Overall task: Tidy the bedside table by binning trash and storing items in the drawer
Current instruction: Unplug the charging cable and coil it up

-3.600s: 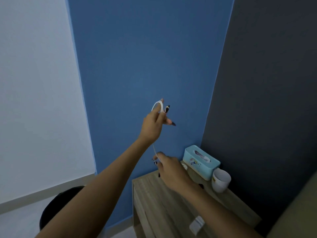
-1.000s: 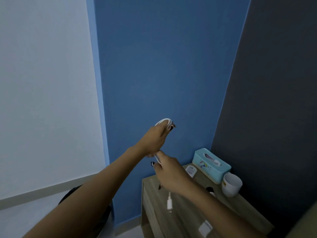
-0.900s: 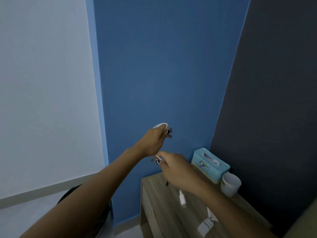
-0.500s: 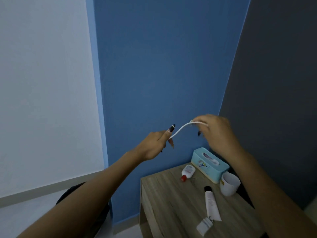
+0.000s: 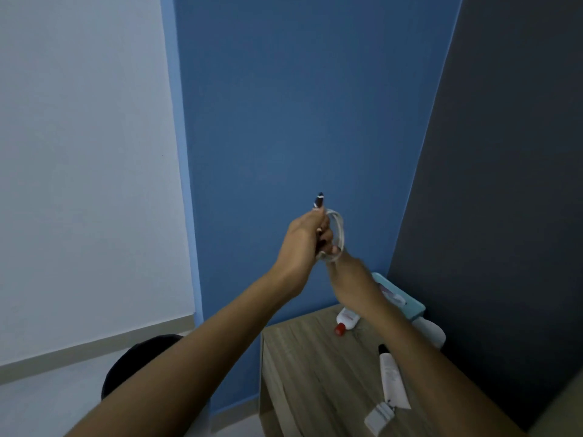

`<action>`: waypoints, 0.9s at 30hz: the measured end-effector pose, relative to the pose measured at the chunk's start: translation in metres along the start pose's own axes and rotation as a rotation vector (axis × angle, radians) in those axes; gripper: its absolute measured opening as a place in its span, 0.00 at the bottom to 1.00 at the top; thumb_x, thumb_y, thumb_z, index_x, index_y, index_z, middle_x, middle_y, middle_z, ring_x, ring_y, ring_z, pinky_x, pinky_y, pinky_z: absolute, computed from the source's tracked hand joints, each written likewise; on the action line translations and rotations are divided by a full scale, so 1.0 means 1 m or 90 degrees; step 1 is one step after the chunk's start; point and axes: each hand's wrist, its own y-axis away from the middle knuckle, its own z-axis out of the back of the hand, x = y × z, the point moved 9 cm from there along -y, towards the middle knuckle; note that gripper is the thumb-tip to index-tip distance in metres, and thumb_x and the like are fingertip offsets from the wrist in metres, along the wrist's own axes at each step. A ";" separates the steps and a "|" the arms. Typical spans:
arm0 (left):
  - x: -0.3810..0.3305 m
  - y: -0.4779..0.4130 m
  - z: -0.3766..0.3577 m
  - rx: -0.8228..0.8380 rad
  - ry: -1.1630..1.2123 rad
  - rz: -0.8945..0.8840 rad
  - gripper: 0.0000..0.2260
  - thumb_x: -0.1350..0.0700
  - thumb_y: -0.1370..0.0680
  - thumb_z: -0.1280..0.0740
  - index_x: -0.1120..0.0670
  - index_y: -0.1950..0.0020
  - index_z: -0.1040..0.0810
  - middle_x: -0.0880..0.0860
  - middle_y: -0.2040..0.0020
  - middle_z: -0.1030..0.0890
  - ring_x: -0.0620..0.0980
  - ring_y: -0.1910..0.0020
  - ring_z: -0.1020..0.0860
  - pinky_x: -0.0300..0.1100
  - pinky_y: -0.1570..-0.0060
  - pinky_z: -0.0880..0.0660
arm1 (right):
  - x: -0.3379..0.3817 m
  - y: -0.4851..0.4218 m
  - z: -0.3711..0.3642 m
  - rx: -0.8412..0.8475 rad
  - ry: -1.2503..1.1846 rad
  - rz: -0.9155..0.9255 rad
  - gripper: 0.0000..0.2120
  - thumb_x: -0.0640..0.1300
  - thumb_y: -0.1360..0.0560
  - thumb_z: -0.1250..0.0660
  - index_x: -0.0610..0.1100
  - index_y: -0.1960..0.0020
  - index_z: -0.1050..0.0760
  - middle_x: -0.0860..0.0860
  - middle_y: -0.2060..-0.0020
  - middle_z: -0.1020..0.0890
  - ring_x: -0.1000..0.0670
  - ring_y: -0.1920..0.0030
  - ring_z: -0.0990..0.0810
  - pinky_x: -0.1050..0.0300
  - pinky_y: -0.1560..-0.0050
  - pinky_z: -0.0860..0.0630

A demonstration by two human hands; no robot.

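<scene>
Our left hand [image 5: 301, 241]: fingers [image 5: 316, 217] curled round the coiled white cable [image 5: 339, 230], held up vs. the blue wall [image 5: 284, 121], above the tabletop's [image 5: 309, 373] far edge. Right hand [image 5: 345, 268] meets the coil's lower edge, blurred; we can't tell if it grips. Tube [image 5: 391, 380] & red-capped bottle [image 5: 346, 319] lie on the tabletop.

I record three wall surfaces. A white wall [image 5: 85, 137] fills the left. A blue wall [image 5: 299, 105] takes the centre, with a paler strip down the edge where the two meet. A dark grey wall [image 5: 511, 168] stands to the right. A grey skirting board [image 5: 94, 345] runs along the foot of the white wall, above a pale floor [image 5: 47, 405]. A light blue tissue box [image 5: 413, 307], partly hidden, sits low where the blue and grey walls meet. A beige surface [image 5: 564, 414] cuts the lower right corner; I cannot identify it.
</scene>
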 end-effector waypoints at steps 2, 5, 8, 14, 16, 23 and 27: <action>0.007 -0.008 0.015 -0.059 0.022 0.021 0.19 0.51 0.17 0.46 0.54 0.67 0.37 0.47 0.76 0.39 0.45 0.78 0.41 0.41 0.69 0.36 | 0.018 0.012 -0.011 0.000 -0.034 0.015 0.07 0.51 0.19 0.51 0.50 0.47 0.37 0.50 0.68 0.28 0.46 0.67 0.26 0.55 0.69 0.35; 0.016 -0.011 0.035 -0.115 -0.021 0.033 0.18 0.50 0.18 0.44 0.55 0.67 0.35 0.47 0.77 0.38 0.45 0.79 0.40 0.42 0.69 0.36 | 0.040 0.027 -0.015 0.011 -0.041 0.077 0.08 0.50 0.18 0.50 0.51 0.41 0.36 0.52 0.70 0.29 0.50 0.70 0.29 0.55 0.71 0.37; 0.017 -0.010 0.055 -0.163 -0.042 0.039 0.18 0.51 0.18 0.43 0.55 0.67 0.36 0.47 0.77 0.38 0.44 0.80 0.40 0.39 0.71 0.34 | 0.046 0.034 -0.007 0.005 0.006 0.131 0.09 0.42 0.19 0.47 0.46 0.56 0.32 0.51 0.69 0.28 0.48 0.66 0.25 0.50 0.65 0.29; 0.022 -0.009 0.068 -0.183 -0.016 0.067 0.17 0.54 0.18 0.44 0.55 0.67 0.35 0.50 0.74 0.39 0.46 0.78 0.41 0.40 0.71 0.36 | 0.050 0.035 0.020 -0.042 -0.031 0.132 0.13 0.43 0.19 0.42 0.41 0.52 0.19 0.51 0.66 0.19 0.53 0.66 0.21 0.58 0.61 0.26; 0.021 -0.009 0.064 -0.181 -0.054 0.061 0.17 0.54 0.18 0.44 0.54 0.68 0.36 0.50 0.74 0.38 0.46 0.77 0.40 0.39 0.72 0.36 | 0.049 0.035 0.023 -0.070 -0.054 0.105 0.12 0.45 0.21 0.40 0.43 0.56 0.20 0.52 0.62 0.20 0.53 0.64 0.21 0.55 0.58 0.24; 0.023 -0.013 0.057 -0.136 -0.095 0.046 0.17 0.52 0.18 0.45 0.56 0.65 0.31 0.51 0.69 0.34 0.46 0.76 0.38 0.38 0.71 0.33 | 0.036 0.027 0.023 -0.102 -0.245 0.078 0.11 0.42 0.25 0.38 0.41 0.66 0.26 0.56 0.37 0.30 0.66 0.52 0.25 0.75 0.57 0.31; 0.029 -0.013 0.053 -0.115 -0.067 0.056 0.16 0.52 0.17 0.46 0.56 0.60 0.26 0.50 0.64 0.26 0.42 0.78 0.32 0.38 0.69 0.31 | 0.019 0.018 0.009 -0.084 -0.492 0.041 0.10 0.39 0.25 0.38 0.36 0.62 0.23 0.59 0.36 0.29 0.56 0.55 0.20 0.65 0.66 0.26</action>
